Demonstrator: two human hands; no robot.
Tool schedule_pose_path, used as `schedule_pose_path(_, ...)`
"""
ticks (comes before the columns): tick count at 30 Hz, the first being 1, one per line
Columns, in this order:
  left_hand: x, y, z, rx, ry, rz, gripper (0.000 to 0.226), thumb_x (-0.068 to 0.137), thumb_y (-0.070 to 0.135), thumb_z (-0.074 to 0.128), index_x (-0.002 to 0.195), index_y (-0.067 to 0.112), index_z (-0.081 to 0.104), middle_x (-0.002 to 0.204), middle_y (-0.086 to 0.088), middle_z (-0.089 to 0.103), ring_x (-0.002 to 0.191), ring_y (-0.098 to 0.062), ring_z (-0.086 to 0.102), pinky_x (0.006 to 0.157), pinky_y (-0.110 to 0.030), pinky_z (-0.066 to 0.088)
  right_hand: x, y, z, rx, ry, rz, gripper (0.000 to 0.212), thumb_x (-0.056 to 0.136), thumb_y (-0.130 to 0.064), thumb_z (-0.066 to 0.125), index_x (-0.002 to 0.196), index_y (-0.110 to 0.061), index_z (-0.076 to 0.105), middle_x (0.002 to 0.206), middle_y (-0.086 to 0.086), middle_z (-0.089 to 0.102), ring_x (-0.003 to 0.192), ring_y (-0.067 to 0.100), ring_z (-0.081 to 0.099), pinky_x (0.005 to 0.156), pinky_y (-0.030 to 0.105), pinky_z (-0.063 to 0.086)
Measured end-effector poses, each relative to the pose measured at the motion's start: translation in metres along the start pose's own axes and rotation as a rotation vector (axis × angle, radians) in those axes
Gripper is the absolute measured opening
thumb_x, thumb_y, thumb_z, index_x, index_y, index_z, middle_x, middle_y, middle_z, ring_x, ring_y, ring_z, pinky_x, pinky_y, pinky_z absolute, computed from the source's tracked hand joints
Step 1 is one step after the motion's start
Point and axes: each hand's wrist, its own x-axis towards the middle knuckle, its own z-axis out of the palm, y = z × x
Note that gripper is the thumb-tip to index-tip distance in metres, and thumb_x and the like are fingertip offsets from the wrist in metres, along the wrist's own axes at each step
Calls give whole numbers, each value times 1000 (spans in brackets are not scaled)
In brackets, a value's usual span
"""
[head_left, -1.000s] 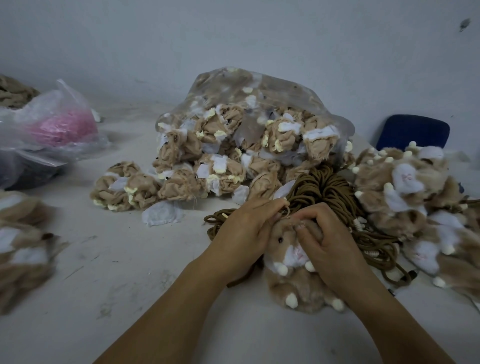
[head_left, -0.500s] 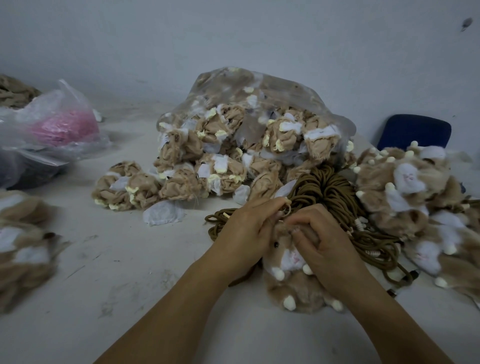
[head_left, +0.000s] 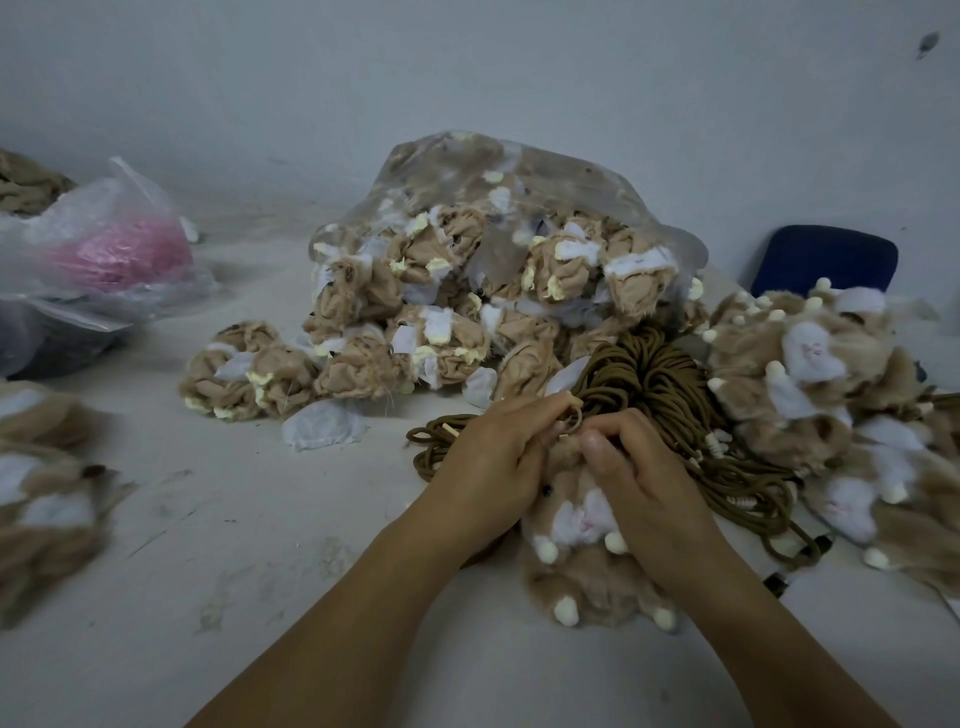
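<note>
Tan plush toy in the head view, lying belly-up on the desk just before a brown cord bundle. Left grip and right grip both clamped round its head, small loop between their fingertips.

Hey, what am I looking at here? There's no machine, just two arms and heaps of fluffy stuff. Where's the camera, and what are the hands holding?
There is no machine: these are a person's two bare arms. The one picture comes from a wide-angle camera worn on the head, looking forward and down, so the arms enter from the bottom edge. The left hand and right hand both have a grip on the head end of a tan stuffed toy lying on the pale table. Behind them are a bundle of brown cord and a clear bag of limp toy skins. To the right is a heap of finished toys. At far left sits a bag with something pink.
</note>
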Motion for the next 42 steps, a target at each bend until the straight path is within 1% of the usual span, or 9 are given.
schedule_pose_path(3,0,0,1,-6,-8,-18,36,97,16,43,127,10,64,114,-5,69,107,-10,56,90,-25,46,1,2,1,-5,-11,53,6,94,-29,56,89,-30,56,91,-15,55,90,-3,54,74,4,37)
schedule_pose_path(5,0,0,1,-22,-12,-30,36,98,19,43,127,10,64,113,-3,68,106,-8,56,90,-23,45,1,3,1,-43,-29,56,12,89,-22,61,88,-31,54,93,-13,54,91,-3,53,75,4,37)
schedule_pose_path(12,1,-6,2,-8,30,-22,32,99,15,47,125,10,65,112,3,67,103,5,53,88,-3,38,1,3,-4,-127,-79,-35,27,87,-14,64,100,-35,53,99,-15,55,95,1,55,77,8,40)
schedule_pose_path(17,1,-8,2,-22,35,-24,24,99,13,47,115,12,66,101,8,65,95,-4,57,82,-14,43,3,4,-6,-220,-84,-128,25,86,-18,57,111,-21,58,99,-15,54,93,-3,52,79,6,37)
schedule_pose_path(21,1,-7,2,-21,38,-14,20,99,12,47,110,18,62,103,8,60,94,-5,56,82,-14,42,2,5,-7,-191,-82,-98,28,88,-13,62,108,-30,55,101,-17,55,95,-3,54,80,6,37)
schedule_pose_path(26,2,-8,2,-24,30,-21,22,99,13,48,114,21,61,109,10,58,98,-4,55,82,-5,39,1,3,-7,-169,-71,-55,30,87,-10,64,107,-31,55,100,-19,56,97,-6,53,80,3,37)
schedule_pose_path(31,2,-7,1,-12,17,-6,20,100,14,47,108,29,54,112,10,54,98,-5,54,84,-11,40,1,3,-6,-176,-70,-41,30,87,-11,64,107,-31,55,101,-17,56,97,-8,52,80,1,35)
schedule_pose_path(37,1,-7,2,-13,34,-19,19,99,13,48,111,14,63,104,8,59,95,-6,55,81,-10,40,1,2,-7,-168,-75,-41,27,87,-9,64,104,-27,56,99,-14,55,96,-5,53,79,3,37)
schedule_pose_path(42,1,-7,1,1,-5,-34,20,101,13,46,107,8,65,95,0,65,89,-7,56,76,-21,44,1,-1,-6,-100,-85,-3,32,86,-12,63,103,-36,53,100,-18,54,98,-5,52,80,3,36)
